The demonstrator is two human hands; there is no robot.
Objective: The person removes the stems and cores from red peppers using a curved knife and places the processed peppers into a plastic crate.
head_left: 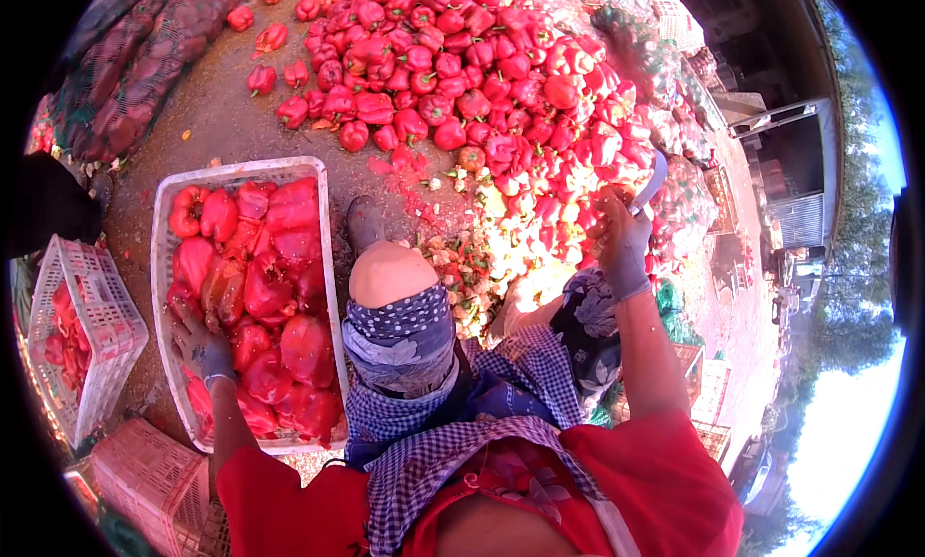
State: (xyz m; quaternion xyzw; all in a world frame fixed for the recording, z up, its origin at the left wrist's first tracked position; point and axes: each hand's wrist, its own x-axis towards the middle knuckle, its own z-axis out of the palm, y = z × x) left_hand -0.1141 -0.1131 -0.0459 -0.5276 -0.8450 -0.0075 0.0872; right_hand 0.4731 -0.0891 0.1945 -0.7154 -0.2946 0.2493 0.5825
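Observation:
My left hand (200, 345), in a grey glove, reaches into a white plastic crate (332, 297) on my left. Its fingers are spread over the red bell peppers (270, 287) inside, touching them without gripping one. Many of these peppers look cored or broken open. My right hand (624, 249), also gloved, is raised beside the big pile of red bell peppers (453, 66). It is closed around a knife, whose curved blade (654, 183) points up and away from me. The knife's handle is mostly hidden by the fingers.
Pepper cores and scraps (472, 268) litter the ground before my knees. A second white crate (106, 316) with some red peppers stands at the far left, near a pink crate (159, 480). Net sacks of peppers (145, 66) lie at the back left, and more line the right.

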